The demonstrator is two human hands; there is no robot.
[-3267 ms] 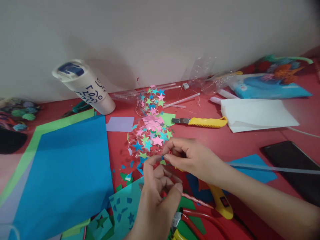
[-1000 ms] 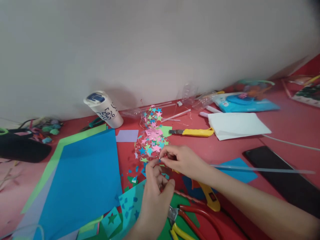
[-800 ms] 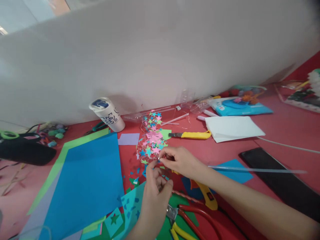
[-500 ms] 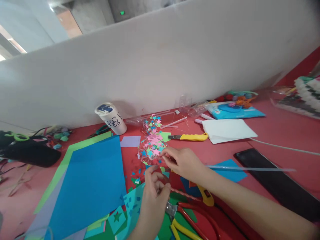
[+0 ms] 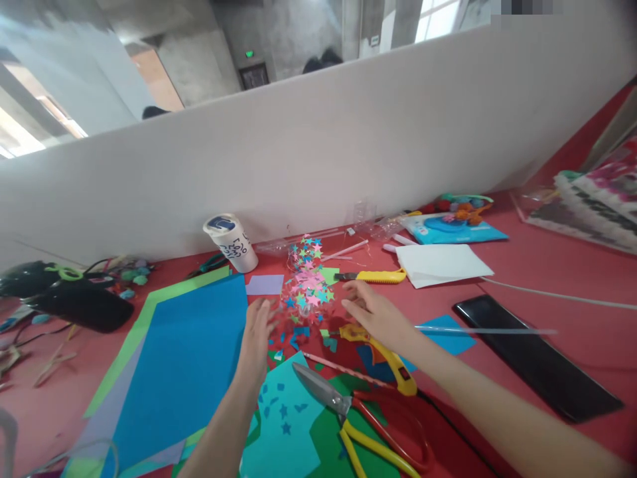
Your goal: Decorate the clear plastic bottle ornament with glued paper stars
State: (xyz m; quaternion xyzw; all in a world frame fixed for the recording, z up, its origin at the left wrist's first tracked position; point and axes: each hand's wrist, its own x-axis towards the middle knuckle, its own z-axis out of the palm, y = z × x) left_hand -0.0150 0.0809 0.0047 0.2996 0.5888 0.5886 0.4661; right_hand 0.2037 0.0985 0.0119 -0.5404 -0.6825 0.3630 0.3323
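Observation:
A clear round ball stuck with pink, blue and green paper stars point(image 5: 305, 296) rests on the red table point(image 5: 537, 265). My left hand point(image 5: 258, 335) is open just left of it, fingers stretched toward it. My right hand point(image 5: 374, 313) is open just right of it, palm down, above a yellow glue gun point(image 5: 385, 355). Neither hand holds anything. A second star-covered ball point(image 5: 304, 252) lies behind the first.
Blue and green paper sheets point(image 5: 179, 358) lie at left, large scissors point(image 5: 358, 415) in front, a yellow utility knife point(image 5: 372, 276), a white cup point(image 5: 231, 242), white paper point(image 5: 442, 264), a black phone point(image 5: 535, 355), a clear stick point(image 5: 485, 330). A white partition point(image 5: 318, 153) backs the table.
Both hands have let go of the small piece they pinched together and spread apart to either side of the star ball. The camera has tilted up, showing the room beyond the partition.

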